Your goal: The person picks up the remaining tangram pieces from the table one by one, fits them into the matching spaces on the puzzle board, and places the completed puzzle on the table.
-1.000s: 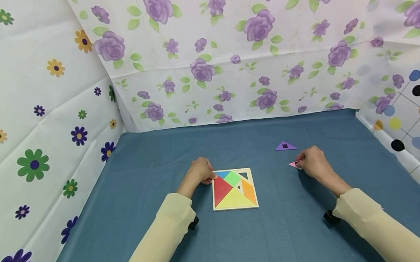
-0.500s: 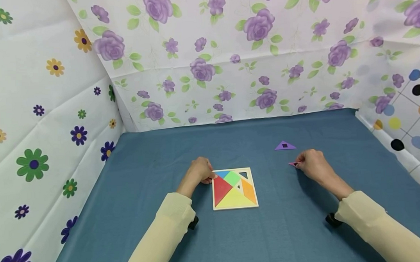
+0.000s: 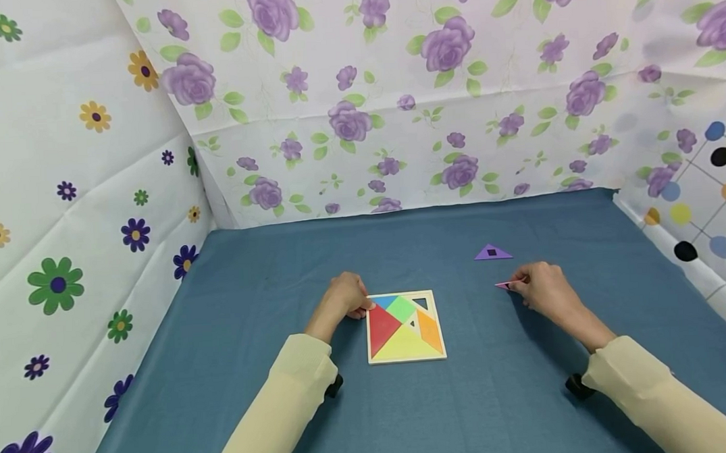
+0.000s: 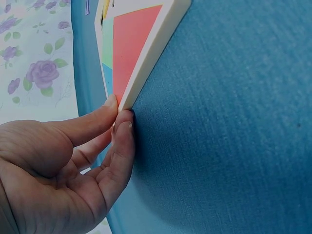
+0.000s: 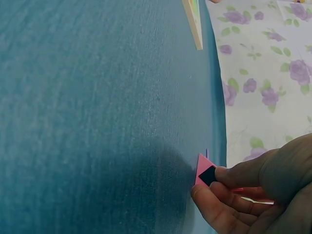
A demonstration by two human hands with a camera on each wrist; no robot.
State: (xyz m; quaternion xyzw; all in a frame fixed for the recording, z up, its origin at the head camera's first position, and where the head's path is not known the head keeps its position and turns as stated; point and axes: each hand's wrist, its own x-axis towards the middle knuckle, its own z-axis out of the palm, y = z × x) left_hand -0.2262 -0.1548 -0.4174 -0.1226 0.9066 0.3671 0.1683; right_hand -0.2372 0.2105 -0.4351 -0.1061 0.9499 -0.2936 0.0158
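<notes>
A square wooden tangram tray (image 3: 407,360) lies on the table, holding red, blue, green, yellow and orange pieces. Its upper right corner shows a bare gap with a dark triangular opening, and a smaller bare patch lies near the centre. My left hand (image 3: 342,296) pinches the tray's upper left corner, thumb on top and fingers at the side, as the left wrist view shows. Off to the right, my right hand (image 3: 545,289) pinches a pink tangram triangle (image 5: 201,170) with a black square on its face. Behind that hand lies a purple triangle (image 3: 483,256), also marked with a black square.
Blue cloth (image 3: 250,292) covers the table. A curtain with purple roses (image 3: 349,122) rises along the back edge, and a sheet with daisies (image 3: 58,287) stands on the left. Dotted fabric (image 3: 723,244) borders the right side.
The pink triangle has tilted to nearly edge-on in the head view and shifted slightly left. My right wrist has dropped a little toward the lower right. The left hand and tray stay put.
</notes>
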